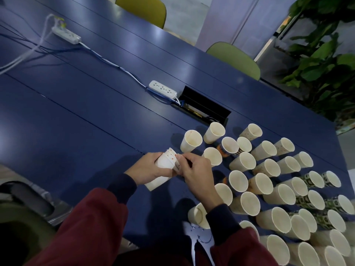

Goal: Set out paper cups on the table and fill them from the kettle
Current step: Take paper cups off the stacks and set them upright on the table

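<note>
**Cups mostly laid out, filling not begun (as far as seen)**

Left hand [151,167] wraps around a nested stack of cups [163,166], held on its side just above the bench [80,116]. Right hand [194,169] has fingertips pinched on the stack's top rim, looks like it's peeling one cup off. Both hands closed on the stack.

To the right: big cluster of set-out cups [272,189], upright, packed close, many touching; plain, speckled and dark-patterned ones mixed. Insides look empty, tho can't be sure for the far ones. Small water puddle [199,235] on the bench edge nr the closest cup.

No kettle in view. Two power strips [162,89] and a cable hatch [205,106] further back.

Judgement: setting-out stage well along, stack not yet used up; all pouring left to do.
</note>
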